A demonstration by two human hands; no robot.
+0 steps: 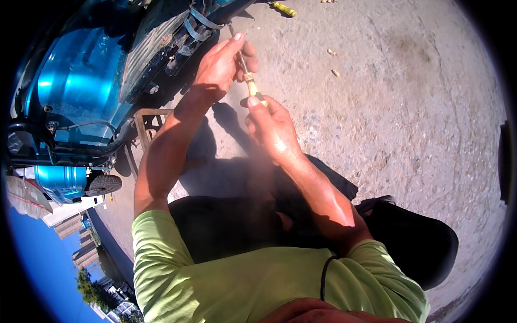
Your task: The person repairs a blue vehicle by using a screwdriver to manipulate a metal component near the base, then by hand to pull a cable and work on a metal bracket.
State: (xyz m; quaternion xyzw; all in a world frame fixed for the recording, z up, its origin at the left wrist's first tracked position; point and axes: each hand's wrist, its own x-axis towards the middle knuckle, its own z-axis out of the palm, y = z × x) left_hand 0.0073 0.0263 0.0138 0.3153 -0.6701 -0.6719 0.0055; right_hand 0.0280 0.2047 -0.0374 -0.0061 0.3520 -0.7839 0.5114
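Note:
A screwdriver [250, 85] with a pale yellow handle and a long metal shaft points up and away from me. My right hand [273, 126] is closed round the handle's near end. Farther up, my left hand [223, 63] pinches the shaft between thumb and fingers. The shaft's tip reaches the end of a metal strap clamp [197, 31] on the underside of a blue vehicle; whether it sits in a screw there is too small to tell. Under the straps is a dark cylindrical part [183, 54], partly shadowed.
The blue vehicle [81, 81] fills the upper left, with a rusty metal frame [141, 129] beside my left forearm. Another yellow-handled tool [284, 9] lies on the rough concrete ground [377, 107] at the far side, near small debris [335, 72]. A second blue vehicle [62, 180] stands farther left.

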